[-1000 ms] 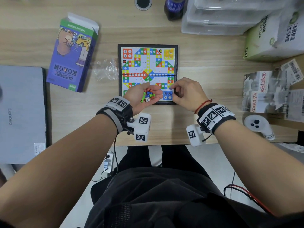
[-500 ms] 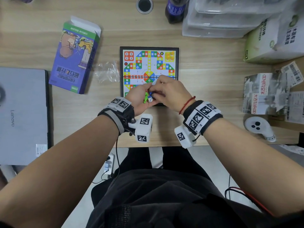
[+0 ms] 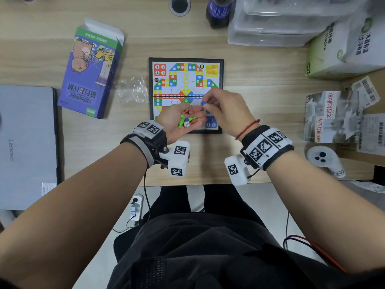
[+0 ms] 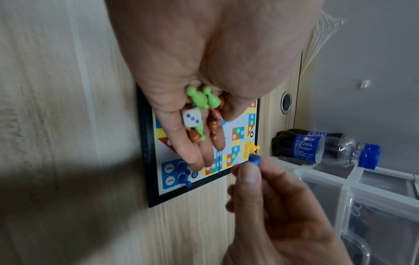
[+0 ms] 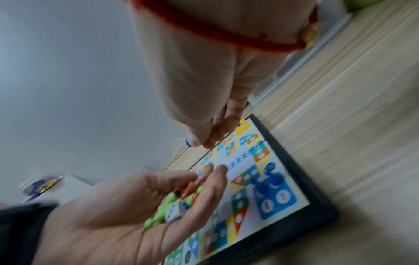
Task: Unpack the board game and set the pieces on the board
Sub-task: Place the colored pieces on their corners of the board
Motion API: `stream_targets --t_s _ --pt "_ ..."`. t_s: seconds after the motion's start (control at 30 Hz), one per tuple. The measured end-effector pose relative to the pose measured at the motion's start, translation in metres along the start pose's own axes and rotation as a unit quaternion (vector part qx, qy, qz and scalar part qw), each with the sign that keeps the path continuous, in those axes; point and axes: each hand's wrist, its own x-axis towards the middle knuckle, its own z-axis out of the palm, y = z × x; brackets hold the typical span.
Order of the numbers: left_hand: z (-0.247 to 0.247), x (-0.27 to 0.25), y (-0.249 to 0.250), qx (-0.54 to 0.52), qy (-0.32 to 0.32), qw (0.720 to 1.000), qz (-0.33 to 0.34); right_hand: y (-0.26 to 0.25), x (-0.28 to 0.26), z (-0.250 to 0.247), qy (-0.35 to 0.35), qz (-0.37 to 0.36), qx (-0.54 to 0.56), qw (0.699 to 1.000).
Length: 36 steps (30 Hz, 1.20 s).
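The colourful game board (image 3: pixel 187 80) lies flat on the wooden desk. My left hand (image 3: pixel 177 122) hovers palm up over its near edge, cupping green pawns (image 4: pixel 199 97), orange pawns (image 4: pixel 215 122) and a white die (image 4: pixel 192 117). My right hand (image 3: pixel 227 109) is just right of it and pinches a blue pawn (image 3: pixel 203 103) between thumb and forefinger above the board. Blue pawns (image 5: pixel 265 184) stand in the blue corner. Yellow pawns (image 3: pixel 212 68) stand in the far right corner.
The opened purple game box (image 3: pixel 89 67) and a clear plastic bag (image 3: pixel 131 90) lie left of the board. A closed laptop (image 3: pixel 25 142) is at far left. A bottle (image 3: pixel 218 11), clear drawers (image 3: pixel 270 21), packages (image 3: pixel 343 44) and a white controller (image 3: pixel 323 159) crowd the back and right.
My right hand went from the blue corner to my left palm, picked up a blue pawn, and has now lifted it up and away. My left hand stayed in place.
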Motion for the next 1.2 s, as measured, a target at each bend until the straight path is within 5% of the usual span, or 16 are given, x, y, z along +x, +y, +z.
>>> stream_targets --t_s 0.27,1.2 --pt "-0.002 0.000 -0.008 0.002 0.004 1.000 -0.020 0.042 -0.033 0.003 -0.018 0.050 -0.053 0.997" --pt "-0.004 -0.004 -0.009 0.013 0.021 1.000 -0.017 0.050 -0.034 0.027 -0.004 0.081 0.004 0.997"
